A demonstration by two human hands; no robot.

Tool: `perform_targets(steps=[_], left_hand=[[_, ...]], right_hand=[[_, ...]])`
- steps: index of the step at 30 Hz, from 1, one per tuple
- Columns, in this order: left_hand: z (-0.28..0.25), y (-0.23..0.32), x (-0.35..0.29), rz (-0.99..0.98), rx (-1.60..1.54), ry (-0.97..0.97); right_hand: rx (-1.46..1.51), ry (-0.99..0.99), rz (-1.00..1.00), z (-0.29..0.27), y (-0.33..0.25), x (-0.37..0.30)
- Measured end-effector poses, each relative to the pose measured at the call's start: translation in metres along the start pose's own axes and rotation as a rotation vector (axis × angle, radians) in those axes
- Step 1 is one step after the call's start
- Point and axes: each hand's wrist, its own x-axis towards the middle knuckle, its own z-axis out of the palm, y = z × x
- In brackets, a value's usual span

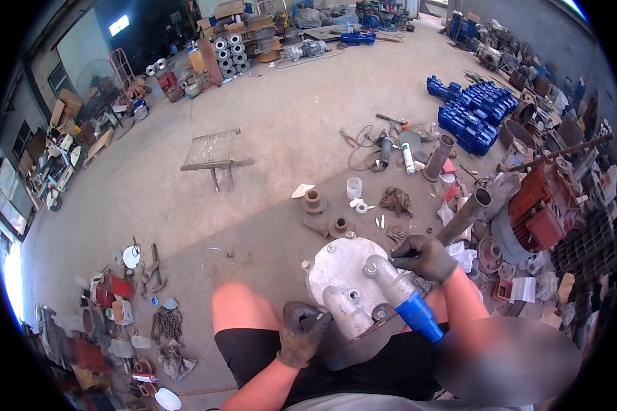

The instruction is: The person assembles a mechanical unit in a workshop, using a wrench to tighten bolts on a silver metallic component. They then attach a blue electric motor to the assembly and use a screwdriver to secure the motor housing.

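Note:
A round silver-grey metal housing [336, 264] sits between my knees, with bolts around its rim and pipe-like outlets on its face. One outlet carries a bright blue cylindrical fitting [418, 315] pointing to the lower right. My left hand [303, 337], in a dark glove, is closed at the housing's lower left, fingertips pinched beside the short outlet; what they hold is too small to name. My right hand [426, 259], gloved likewise, has its fingers curled together by the housing's upper right edge. Whatever lies within that grip is hidden.
Beyond the housing stand two rusty flanged parts [313, 201] and a clear plastic cup [354, 188]. Steel pipes [467, 216], a red motor [541, 198] and blue motors [469, 127] crowd the right. A metal-framed stool [216, 163] is ahead; chains [166, 323] lie left.

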Motion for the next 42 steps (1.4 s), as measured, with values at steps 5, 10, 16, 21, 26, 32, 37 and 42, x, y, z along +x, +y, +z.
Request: perform_targets(steps=[5,10,16,21,26,32,37,42], left_hand=[[-0.008,0.006,0.007,0.161,0.255,-0.101],[0.002,0.003,0.000,-0.059,0.072,0.003],[-0.016,0.009,0.003,0.269,0.338,-0.086],[-0.013,-0.014,-0.006,-0.027,0.030,-0.116],[-0.013,0.006,-0.011,-0.208,0.083,-0.130],[-0.007,-0.014,-0.012,0.146,0.230,0.006],[-0.003,-0.020,-0.017,0.000,0.225,-0.050],[-0.013,-0.008,-0.014,0.020,0.130,-0.033]], right_hand=[[0.127,-0.020,-0.041,-0.004,0.005,-0.007],[0.073,-0.001,-0.001,-0.004,0.013,0.000],[-0.278,0.108,-0.098,0.006,0.002,0.007],[0.001,0.086,-0.216,0.003,0.033,-0.003],[-0.001,0.097,-0.120,0.005,0.043,0.004],[0.054,0.043,-0.151,-0.003,0.058,0.015],[0.181,0.045,-0.075,0.012,0.029,0.004],[-0.102,0.096,-0.131,-0.003,0.079,0.014]])
